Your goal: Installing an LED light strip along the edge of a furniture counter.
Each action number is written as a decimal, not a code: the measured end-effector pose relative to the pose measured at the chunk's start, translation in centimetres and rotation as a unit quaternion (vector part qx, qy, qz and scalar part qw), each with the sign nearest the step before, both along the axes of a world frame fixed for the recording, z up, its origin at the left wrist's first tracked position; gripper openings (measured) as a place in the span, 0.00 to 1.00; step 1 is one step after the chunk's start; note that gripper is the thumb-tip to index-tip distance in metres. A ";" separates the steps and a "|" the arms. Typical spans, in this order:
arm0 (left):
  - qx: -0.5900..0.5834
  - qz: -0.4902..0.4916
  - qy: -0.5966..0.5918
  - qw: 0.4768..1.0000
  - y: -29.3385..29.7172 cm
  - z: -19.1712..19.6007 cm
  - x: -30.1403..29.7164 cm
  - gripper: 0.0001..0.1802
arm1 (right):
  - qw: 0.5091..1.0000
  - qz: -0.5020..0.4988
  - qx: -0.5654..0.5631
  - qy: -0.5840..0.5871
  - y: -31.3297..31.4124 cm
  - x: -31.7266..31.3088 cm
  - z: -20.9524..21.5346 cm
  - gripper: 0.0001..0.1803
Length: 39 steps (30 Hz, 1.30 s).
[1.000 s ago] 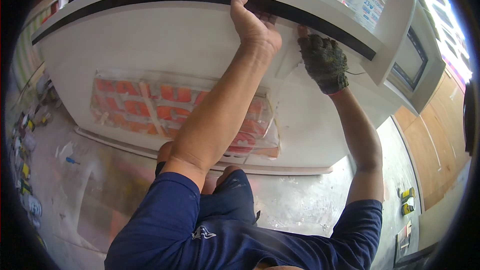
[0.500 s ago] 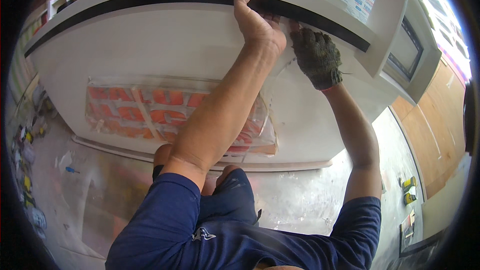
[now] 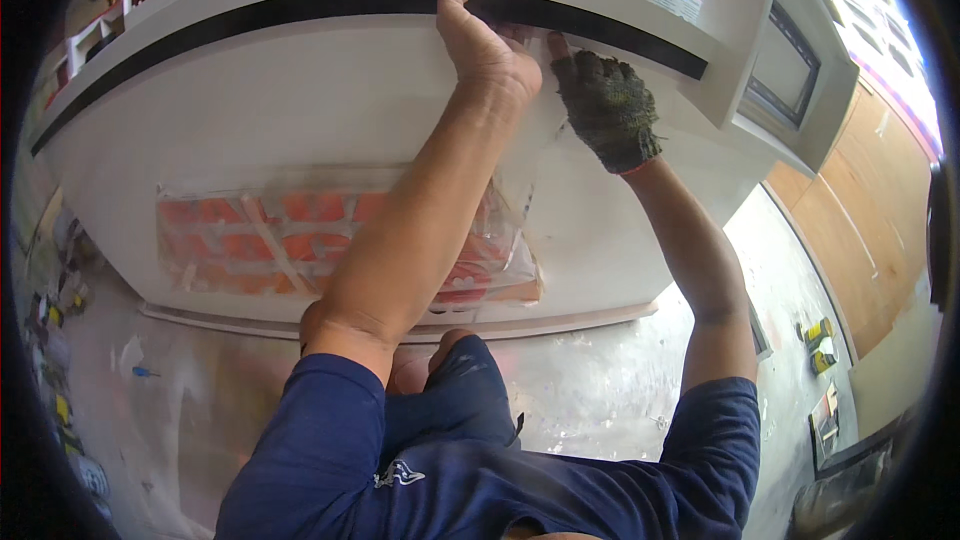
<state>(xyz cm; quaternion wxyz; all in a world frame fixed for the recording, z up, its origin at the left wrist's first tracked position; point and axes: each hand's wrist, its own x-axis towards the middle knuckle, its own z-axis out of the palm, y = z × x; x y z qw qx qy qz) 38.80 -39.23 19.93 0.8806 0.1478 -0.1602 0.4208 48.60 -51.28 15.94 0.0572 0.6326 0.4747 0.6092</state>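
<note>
A large white counter front fills the view, with a long black strip running under its top edge. My bare left hand is raised and pressed against the strip, fingers curled at the panel's upper edge. Just to its right, my right hand wears a dark knit glove and rests against the white face below the strip, fingers pointing up. A thin clear film hangs off the panel between the two hands. Whether either hand pinches the film is hidden.
Orange lettering under plastic wrap covers the counter's lower face. The dusty grey floor holds small tools and scraps at the left and yellow-black items at the right. A wooden panel wall stands at the right.
Both hands have shifted slightly along the top edge; the gloved right hand has moved up closer to the left hand. The view has tilted a little.
</note>
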 end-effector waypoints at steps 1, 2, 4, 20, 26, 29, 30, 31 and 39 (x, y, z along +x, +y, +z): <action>-0.020 -0.007 0.013 1.000 -0.6 0.3 -0.2 0.27 | 1.000 0.023 0.005 0.009 -0.1 0.2 -0.1 0.33; -0.040 -0.014 0.026 0.999 -1.1 0.6 -0.3 0.27 | 1.000 0.019 0.006 0.011 -0.4 0.3 -0.1 0.33; -0.034 -0.011 0.019 0.999 -1.0 0.4 0.1 0.27 | 0.999 0.027 0.007 0.021 -0.5 0.3 0.0 0.33; -0.026 -0.021 0.016 0.999 0.2 -0.9 1.1 0.22 | 0.998 0.023 0.051 0.001 0.2 1.1 0.2 0.35; -0.023 -0.013 -0.023 0.999 0.4 -0.8 1.7 0.20 | 0.997 0.006 0.059 0.039 0.6 0.8 0.1 0.33; -0.030 -0.023 -0.042 0.998 -0.3 -0.6 1.8 0.19 | 0.996 0.019 0.070 0.048 0.4 1.9 -0.2 0.34; -0.029 -0.024 -0.041 0.998 -0.4 -0.6 1.7 0.19 | 0.996 0.033 0.064 0.042 0.4 2.1 -0.2 0.33; -0.025 -0.022 -0.047 0.998 -0.4 -0.5 1.6 0.19 | 0.996 0.047 0.058 0.038 0.4 2.2 -0.2 0.33; 0.021 -0.027 -0.064 0.997 0.4 -0.9 1.8 0.21 | 0.995 0.036 0.067 0.063 0.6 1.5 -0.2 0.28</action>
